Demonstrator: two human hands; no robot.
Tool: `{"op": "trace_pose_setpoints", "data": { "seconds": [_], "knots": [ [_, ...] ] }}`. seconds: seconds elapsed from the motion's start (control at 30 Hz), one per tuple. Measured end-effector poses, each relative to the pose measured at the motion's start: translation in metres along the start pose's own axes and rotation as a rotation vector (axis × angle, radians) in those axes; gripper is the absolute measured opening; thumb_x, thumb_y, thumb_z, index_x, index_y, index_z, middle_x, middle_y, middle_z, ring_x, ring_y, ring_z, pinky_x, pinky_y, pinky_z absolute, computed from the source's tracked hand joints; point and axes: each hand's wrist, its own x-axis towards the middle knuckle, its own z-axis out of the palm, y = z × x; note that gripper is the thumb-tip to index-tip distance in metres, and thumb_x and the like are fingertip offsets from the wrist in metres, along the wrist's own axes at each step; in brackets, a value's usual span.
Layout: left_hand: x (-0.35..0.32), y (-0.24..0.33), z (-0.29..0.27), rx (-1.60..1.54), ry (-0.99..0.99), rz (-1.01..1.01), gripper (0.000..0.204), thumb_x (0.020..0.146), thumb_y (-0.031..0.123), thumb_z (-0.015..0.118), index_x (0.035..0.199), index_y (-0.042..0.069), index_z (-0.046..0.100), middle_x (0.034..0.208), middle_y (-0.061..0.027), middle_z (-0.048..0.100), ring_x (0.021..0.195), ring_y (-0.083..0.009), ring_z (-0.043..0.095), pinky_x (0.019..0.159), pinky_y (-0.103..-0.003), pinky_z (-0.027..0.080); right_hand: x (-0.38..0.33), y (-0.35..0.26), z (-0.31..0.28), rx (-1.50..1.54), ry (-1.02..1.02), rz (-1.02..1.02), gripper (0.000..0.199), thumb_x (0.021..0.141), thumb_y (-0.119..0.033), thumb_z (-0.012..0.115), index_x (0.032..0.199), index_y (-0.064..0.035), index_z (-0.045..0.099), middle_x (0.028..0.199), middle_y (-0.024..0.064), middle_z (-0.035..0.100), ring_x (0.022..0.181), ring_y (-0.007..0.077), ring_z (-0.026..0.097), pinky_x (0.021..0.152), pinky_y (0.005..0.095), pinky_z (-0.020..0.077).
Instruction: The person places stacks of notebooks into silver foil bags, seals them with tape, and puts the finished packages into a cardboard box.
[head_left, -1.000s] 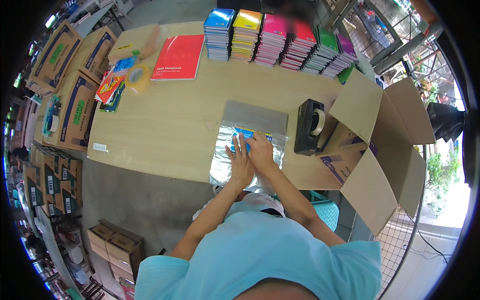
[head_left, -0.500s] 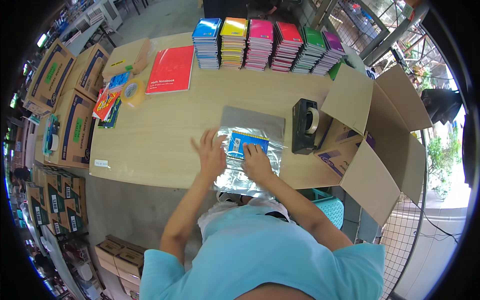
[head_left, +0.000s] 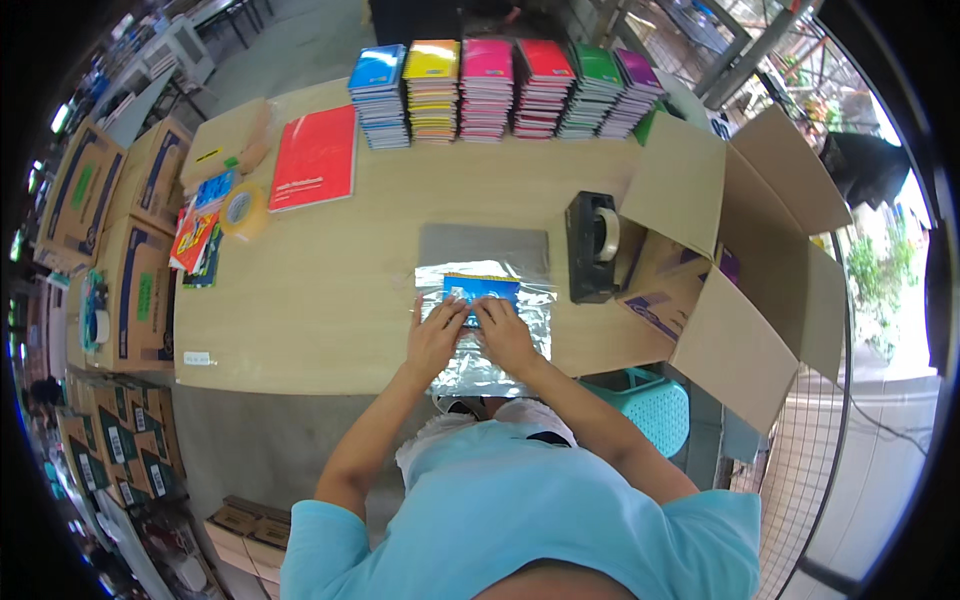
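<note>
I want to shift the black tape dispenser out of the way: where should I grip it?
Probably grip the tape dispenser across its long, narrow body, from above and the left: the tape roll and open carton crowd its right side.

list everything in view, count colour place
table: 1, light wood, centre
plastic film: count unclear, shiny grey, table front
small notebook: 1, blue, on or inside plastic film
notebook stacks: 6, six colours, far edge
large notebook: 1, red, far left
tape roll: 1, yellow, left
booklets: several, mixed colours, beside tape roll
dispenser: 1, black, right of plastic film
open carton: 1, brown, right
cartons: several, mostly brown, left
perforated plastic: 1, teal, below table
left grip: 1, bare, on small notebook
right grip: 1, bare, on small notebook
</note>
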Motion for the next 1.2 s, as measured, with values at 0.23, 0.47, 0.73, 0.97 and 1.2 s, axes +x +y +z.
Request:
{"op": "trace_pose_setpoints", "data": {
  "seconds": [0.23, 0.47, 0.73, 0.97, 1.2],
  "knots": [
    [-0.004, 0.002, -0.001, 0.035, 0.050, -0.046, 0.033, 0.083, 0.024, 0.069, 0.115, 0.014, 0.067, 0.118, 0.0017, 0.065, 0.119, -0.0175, 0.057, 0.114, -0.055, 0.019, -0.039, 0.086, -0.082, 0.054, 0.655, 0.656, 0.030, 0.085, -0.014, 0.068, 0.113, -0.0030, 0.066, 0.125, 0.0150, 0.060, 0.113, 0.0268, 0.059, 0.090, 0.0367, 0.0498],
    [0.000, 0.019, -0.001, 0.030, 0.045, -0.065, 0.031, 0.087, 0.026, 0.066, 0.116, 0.015, 0.066, 0.119, 0.0013, 0.065, 0.118, -0.0174, 0.058, 0.114, -0.057, 0.018, -0.069, 0.185, -0.072, 0.408, 0.487, 1.310, 0.032, 0.083, -0.026, 0.073, 0.101, 0.0006, 0.072, 0.084, 0.0097, 0.070, 0.081, 0.0247, 0.066, 0.076, 0.0324, 0.0502],
    [-0.007, 0.015, 0.003, 0.020, 0.085, -0.080, 0.035, 0.082, 0.019, 0.071, 0.115, 0.011, 0.067, 0.121, -0.0018, 0.064, 0.119, -0.0191, 0.057, 0.115, -0.056, 0.013, -0.040, 0.154, -0.092, 0.973, 0.564, 1.481, 0.018, 0.084, -0.023, 0.075, 0.087, -0.0063, 0.069, 0.079, 0.0011, 0.064, 0.063, 0.0132, 0.056, 0.054, 0.0302, 0.0449],
    [-0.007, 0.015, 0.000, 0.041, 0.068, -0.113, 0.029, 0.088, 0.024, 0.066, 0.116, 0.016, 0.066, 0.118, 0.0035, 0.065, 0.119, -0.0162, 0.058, 0.114, -0.058, 0.015, -0.081, 0.110, -0.063, 1.312, 0.820, 1.461, 0.013, 0.088, -0.018, 0.070, 0.093, -0.0068, 0.065, 0.080, 0.0031, 0.062, 0.068, 0.0166, 0.058, 0.065, 0.0364, 0.0509],
    [-0.009, 0.009, 0.004, 0.018, 0.112, -0.111, 0.031, 0.083, 0.022, 0.070, 0.114, 0.013, 0.067, 0.117, 0.0003, 0.066, 0.117, -0.0182, 0.058, 0.115, -0.056, 0.014, -0.044, 0.048, -0.042, 1.208, 0.565, 1.160, 0.014, 0.088, -0.016, 0.070, 0.088, -0.0026, 0.066, 0.071, 0.0026, 0.060, 0.058, 0.0118, 0.055, 0.052, 0.0282, 0.0470]
  ]
}}
